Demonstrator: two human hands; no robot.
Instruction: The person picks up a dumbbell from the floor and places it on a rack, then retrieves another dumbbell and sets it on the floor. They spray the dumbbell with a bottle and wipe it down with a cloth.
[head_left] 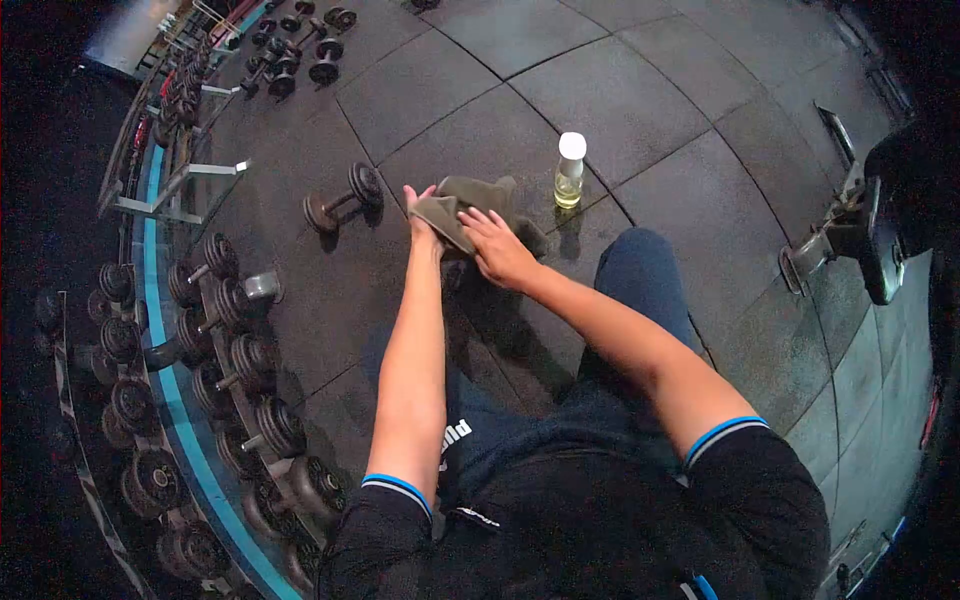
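Observation:
An olive-brown cloth (478, 192) is bunched between my two hands, above the dark floor in front of my knees. My left hand (423, 218) supports it from the left, with its thumb and some fingertips showing past the edge and the rest hidden under the fabric. Across the cloth's near side lies my right hand (500, 252), its fingers stretched out and pressed on the fabric. Just right of the cloth stands an upright clear bottle (568, 185) with a white cap and yellowish liquid. A dumbbell (345, 203) rests on the floor to the left.
Racks of dumbbells (252, 362) run down the left side beside a blue floor strip (155, 255). More dumbbells (325, 62) lie at the far left. Gym equipment with a black pad (878, 240) stands on the right. Dark rubber tiles (660, 150) cover the floor.

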